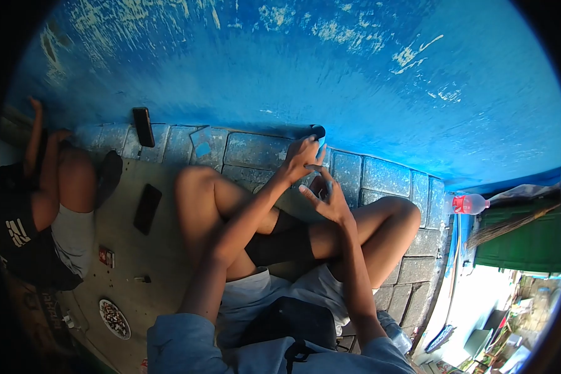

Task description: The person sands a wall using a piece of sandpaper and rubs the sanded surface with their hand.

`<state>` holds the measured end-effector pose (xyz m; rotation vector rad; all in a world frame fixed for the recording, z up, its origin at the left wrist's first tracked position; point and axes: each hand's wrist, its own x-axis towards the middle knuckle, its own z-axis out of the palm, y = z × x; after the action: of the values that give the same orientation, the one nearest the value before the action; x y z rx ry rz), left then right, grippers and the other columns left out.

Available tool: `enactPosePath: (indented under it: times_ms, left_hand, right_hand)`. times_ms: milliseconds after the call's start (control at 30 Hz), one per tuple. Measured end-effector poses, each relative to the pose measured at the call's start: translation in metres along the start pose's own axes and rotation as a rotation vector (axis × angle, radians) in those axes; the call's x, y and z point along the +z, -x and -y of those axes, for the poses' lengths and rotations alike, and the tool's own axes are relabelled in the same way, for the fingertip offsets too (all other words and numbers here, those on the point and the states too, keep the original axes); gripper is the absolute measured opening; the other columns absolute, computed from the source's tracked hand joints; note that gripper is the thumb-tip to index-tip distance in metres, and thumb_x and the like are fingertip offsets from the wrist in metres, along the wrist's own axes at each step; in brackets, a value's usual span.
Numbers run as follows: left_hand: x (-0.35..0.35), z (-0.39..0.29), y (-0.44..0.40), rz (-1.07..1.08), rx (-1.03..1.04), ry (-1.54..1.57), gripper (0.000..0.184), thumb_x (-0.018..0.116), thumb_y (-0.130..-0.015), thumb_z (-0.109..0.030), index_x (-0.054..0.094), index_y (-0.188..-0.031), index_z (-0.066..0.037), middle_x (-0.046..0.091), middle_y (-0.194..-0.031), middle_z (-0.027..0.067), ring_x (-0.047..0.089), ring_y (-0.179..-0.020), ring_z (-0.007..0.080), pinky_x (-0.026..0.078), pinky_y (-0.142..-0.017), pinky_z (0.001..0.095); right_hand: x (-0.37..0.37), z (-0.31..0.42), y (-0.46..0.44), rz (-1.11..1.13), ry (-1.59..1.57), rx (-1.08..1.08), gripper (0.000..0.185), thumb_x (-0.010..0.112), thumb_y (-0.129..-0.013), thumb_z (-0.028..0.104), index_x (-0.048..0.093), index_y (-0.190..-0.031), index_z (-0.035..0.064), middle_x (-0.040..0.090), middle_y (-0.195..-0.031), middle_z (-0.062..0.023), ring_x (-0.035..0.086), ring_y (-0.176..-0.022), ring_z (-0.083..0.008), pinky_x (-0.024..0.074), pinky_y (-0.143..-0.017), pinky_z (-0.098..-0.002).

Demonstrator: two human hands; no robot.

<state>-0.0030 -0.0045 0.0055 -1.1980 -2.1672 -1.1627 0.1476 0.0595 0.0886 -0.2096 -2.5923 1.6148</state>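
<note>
Both hands are raised above my crossed legs, close to the blue wall (230, 81). My left hand (303, 160) reaches to a dark, round-topped object (318, 131) at the wall's foot; whether the fingers grip it is unclear. Just below and to the right, my right hand (331, 198) has its thumb and fingers spread, with nothing visible in it. The fingertips of the two hands are very close together. Grey paving bricks (249, 150) lie beneath them. A black bag (293, 321) rests on my lap.
Another person (37, 218) sits at the left. Near them are a phone (147, 209), another phone (143, 126) by the wall, a red pack (106, 256) and a plate of small bits (115, 319). A bottle (470, 204) and a broom (511, 224) are at the right.
</note>
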Motion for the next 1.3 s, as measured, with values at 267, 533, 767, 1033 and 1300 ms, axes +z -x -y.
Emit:
enactPosePath:
  times_ms: [267,533,767,1033,1300]
  left_hand:
    - [0.023,0.011,0.007,-0.066,-0.006,-0.059,0.031,0.061,-0.088,-0.020,0.056,-0.066,0.002,0.058,-0.072,0.0223,0.059,-0.068,0.0399,0.048,-0.060,0.0470]
    - [-0.002,-0.002,0.002,0.256,-0.188,0.009,0.033,0.055,-0.094,-0.030,0.059,-0.082,0.001,0.062,-0.099,0.0235,0.057,-0.092,0.0427,0.048,-0.079,0.0492]
    - [0.010,0.002,0.005,0.020,-0.069,-0.024,0.032,0.060,-0.089,-0.023,0.057,-0.069,0.002,0.060,-0.076,0.0231,0.060,-0.072,0.0391,0.049,-0.062,0.0468]
    - [0.005,-0.002,0.004,0.190,-0.180,-0.012,0.031,0.059,-0.091,-0.028,0.058,-0.078,0.000,0.062,-0.091,0.0224,0.058,-0.088,0.0404,0.048,-0.075,0.0475]
    - [0.011,0.002,0.002,0.070,-0.095,-0.045,0.035,0.057,-0.090,-0.025,0.061,-0.069,0.003,0.061,-0.076,0.0225,0.061,-0.070,0.0392,0.049,-0.061,0.0470]
  right_hand:
    - [-0.003,-0.006,0.001,0.121,0.065,0.045,0.046,0.071,-0.086,0.020,0.052,-0.126,0.0079,0.051,-0.063,0.0009,0.046,-0.057,-0.0063,0.0378,-0.055,-0.0243]
    - [-0.005,0.000,-0.001,0.045,-0.005,0.002,0.050,0.071,-0.086,0.019,0.049,-0.129,0.0073,0.051,-0.064,0.0015,0.046,-0.058,-0.0060,0.0372,-0.056,-0.0238]
    - [-0.004,-0.009,0.000,0.156,0.004,0.074,0.050,0.071,-0.087,0.022,0.049,-0.129,0.0075,0.050,-0.065,0.0021,0.044,-0.059,-0.0051,0.0362,-0.055,-0.0236]
    - [-0.004,-0.001,0.002,0.088,-0.037,0.017,0.052,0.071,-0.087,0.022,0.048,-0.131,0.0094,0.051,-0.067,0.0020,0.043,-0.060,-0.0061,0.0358,-0.056,-0.0239]
    - [-0.007,-0.007,0.001,0.167,0.008,0.082,0.055,0.071,-0.086,0.024,0.046,-0.133,0.0102,0.052,-0.068,0.0008,0.044,-0.060,-0.0068,0.0364,-0.056,-0.0242]
